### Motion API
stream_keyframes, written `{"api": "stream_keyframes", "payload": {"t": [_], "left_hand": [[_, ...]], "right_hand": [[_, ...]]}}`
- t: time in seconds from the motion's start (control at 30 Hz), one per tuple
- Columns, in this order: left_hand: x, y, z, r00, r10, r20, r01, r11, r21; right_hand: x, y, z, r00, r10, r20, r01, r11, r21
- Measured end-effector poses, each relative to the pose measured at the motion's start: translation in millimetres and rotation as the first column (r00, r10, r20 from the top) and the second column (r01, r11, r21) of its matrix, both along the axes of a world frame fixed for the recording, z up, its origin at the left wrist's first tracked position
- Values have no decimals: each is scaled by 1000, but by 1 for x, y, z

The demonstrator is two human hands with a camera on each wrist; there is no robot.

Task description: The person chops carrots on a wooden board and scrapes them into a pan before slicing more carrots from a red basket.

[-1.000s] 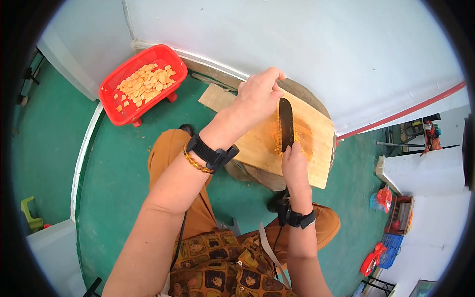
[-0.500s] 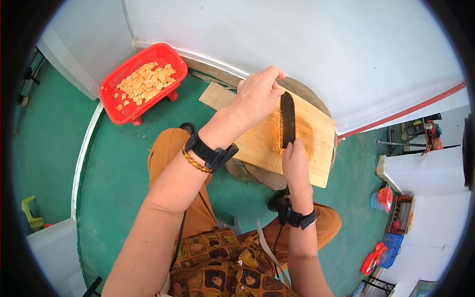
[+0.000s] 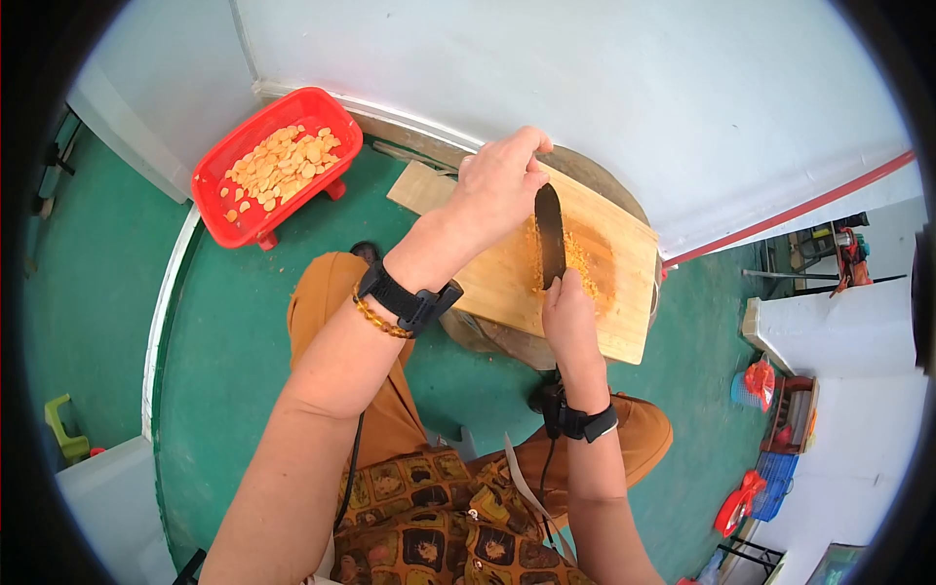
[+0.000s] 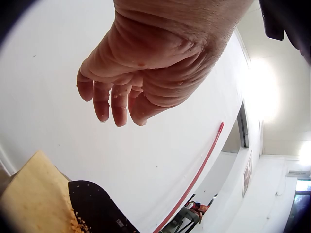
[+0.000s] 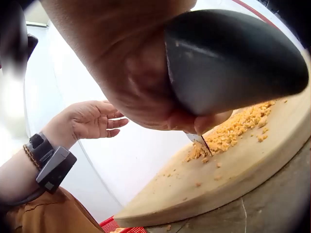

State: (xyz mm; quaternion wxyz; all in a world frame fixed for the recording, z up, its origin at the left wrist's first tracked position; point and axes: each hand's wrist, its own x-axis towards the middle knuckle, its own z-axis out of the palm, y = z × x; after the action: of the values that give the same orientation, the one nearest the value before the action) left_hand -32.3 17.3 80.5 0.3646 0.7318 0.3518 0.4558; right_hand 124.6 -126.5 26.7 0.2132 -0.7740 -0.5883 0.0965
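Can read no text, brand, number or sign anywhere. In the left wrist view, shows only a small pale mark, too small to read, on the black blade [image 4: 95, 206] toward seven o'clock; toward four o'clock, too blurred to make out on the wall panel [image 4: 247, 175]. In the right wrist view, equally illegible on the wrist device [image 5: 56, 169], toward eight o'clock.

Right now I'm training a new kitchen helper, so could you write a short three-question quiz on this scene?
1. True or false: the right hand grips the knife, while the left hand is empty.
2. What colour is the tub holding the slices?
A) blue
B) red
C) white
3. Fill in: the chopped orange bits lie on the wooden ____.
Key: 1 true; 2 B; 3 board.
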Motion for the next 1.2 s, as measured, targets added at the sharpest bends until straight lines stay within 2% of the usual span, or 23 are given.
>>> {"api": "stream_keyframes", "payload": {"t": [0.13,0.23,0.33,0.43,0.53,0.63,0.77,0.83,0.93,1.13,1.2], "left_hand": [[-2,-2,4,999,-9,-36,8,1000,-13],[-2,-3,3,999,-4,-37,4,1000,1],[0,-2,3,999,-21,-39,20,1000,-10],[0,-2,2,998,-22,-51,21,1000,-3],[1,-2,-3,999,11,-51,-10,999,31],[3,-1,-4,999,6,-53,-5,1000,24],[2,-4,3,998,-17,-62,16,1000,-16],[1,-3,-1,998,-5,-57,6,1000,16],[2,-2,0,998,-10,-65,11,1000,7],[1,-4,2,997,-7,-77,8,1000,13],[3,-5,1,997,-8,-73,10,1000,17]], "right_hand": [[2,1,5,999,-29,-33,28,999,-25],[-4,-1,12,997,-53,-50,54,998,22],[4,-2,-3,1000,-13,0,13,1000,-22],[2,-1,9,997,-37,-63,34,999,-36],[4,0,12,996,-87,-25,86,996,-39],[14,-4,-4,998,-12,59,13,1000,-13],[14,-3,6,999,-34,-5,34,999,-7],[10,-3,11,998,-70,-6,70,998,-8],[18,-5,-3,999,-18,48,18,1000,-7],[14,-4,11,996,-88,-19,88,996,-4],[18,-8,-1,998,-58,10,58,998,-20]]}}
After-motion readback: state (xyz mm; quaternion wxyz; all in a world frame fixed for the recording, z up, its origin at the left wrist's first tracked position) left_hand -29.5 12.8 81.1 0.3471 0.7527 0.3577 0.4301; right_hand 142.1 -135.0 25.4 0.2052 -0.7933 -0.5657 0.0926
